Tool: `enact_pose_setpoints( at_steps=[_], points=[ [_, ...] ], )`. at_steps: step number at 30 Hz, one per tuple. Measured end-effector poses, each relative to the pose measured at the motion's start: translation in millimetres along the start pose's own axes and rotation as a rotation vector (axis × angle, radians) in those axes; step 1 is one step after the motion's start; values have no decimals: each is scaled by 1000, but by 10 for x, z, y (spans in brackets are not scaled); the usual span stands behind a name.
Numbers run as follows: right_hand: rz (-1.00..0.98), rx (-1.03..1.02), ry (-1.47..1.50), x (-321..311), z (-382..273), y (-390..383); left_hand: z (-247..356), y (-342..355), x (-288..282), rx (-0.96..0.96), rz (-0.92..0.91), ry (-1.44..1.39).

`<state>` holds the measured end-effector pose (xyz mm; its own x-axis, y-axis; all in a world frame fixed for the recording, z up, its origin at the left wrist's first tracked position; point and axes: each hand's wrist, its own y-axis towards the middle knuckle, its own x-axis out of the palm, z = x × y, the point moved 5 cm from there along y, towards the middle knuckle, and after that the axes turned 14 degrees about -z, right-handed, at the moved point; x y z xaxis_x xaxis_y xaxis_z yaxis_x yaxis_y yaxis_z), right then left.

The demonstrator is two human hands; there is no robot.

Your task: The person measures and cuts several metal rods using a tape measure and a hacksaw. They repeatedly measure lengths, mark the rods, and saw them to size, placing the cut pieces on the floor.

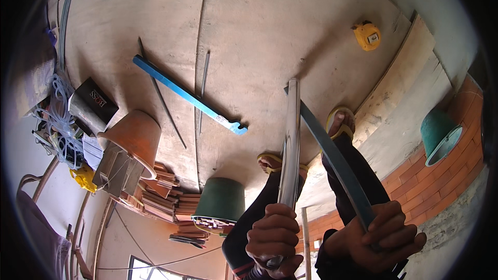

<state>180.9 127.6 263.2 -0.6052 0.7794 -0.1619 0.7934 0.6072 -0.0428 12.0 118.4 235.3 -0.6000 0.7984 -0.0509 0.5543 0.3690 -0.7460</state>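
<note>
My left hand (274, 236) grips the near end of a shiny metal bar (291, 140) that points away from me over the plywood floor. My right hand (383, 237) holds the near end of a dark blue flat strip (332, 153), which crosses the bar's far end. Both hands are low in the head view, above my dark trousers and my feet in yellow sandals (340, 122). A long blue metal tool (185, 95) with a notched end lies on the floor ahead to the left, apart from both hands.
A yellow tape measure (367, 35) lies far right on the plywood sheets (249, 31). Thin metal rods (161, 101) lie beside the blue tool. An orange bucket (132, 137), a green bucket (220, 199), stacked wood pieces (163, 197) and coiled tubing (59, 119) crowd the left. Another green bucket (441, 135) sits on brick paving at right.
</note>
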Motion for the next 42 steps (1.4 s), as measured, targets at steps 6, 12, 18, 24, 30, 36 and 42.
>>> enact_pose_setpoints(
  at_steps=[6,12,18,24,30,36,42],
  points=[
    [-228,-155,96,138,1,23,-254,103,139,152,-3,-1],
    [-178,-14,89,147,-11,109,-353,227,180,78,-106,-161],
    [-24,5,-332,-109,-30,-104,-56,54,42,175,-398,983],
    [-351,-71,187,-141,33,-178,-112,85,359,574,-831,2578],
    [-383,72,-33,-86,55,-370,-156,132,364,547,-968,2599],
    [-430,177,-218,-190,70,-495,-223,274,543,391,-1004,2651],
    [-436,524,-76,-383,195,-766,-319,296,480,322,-951,2771]
  ],
)
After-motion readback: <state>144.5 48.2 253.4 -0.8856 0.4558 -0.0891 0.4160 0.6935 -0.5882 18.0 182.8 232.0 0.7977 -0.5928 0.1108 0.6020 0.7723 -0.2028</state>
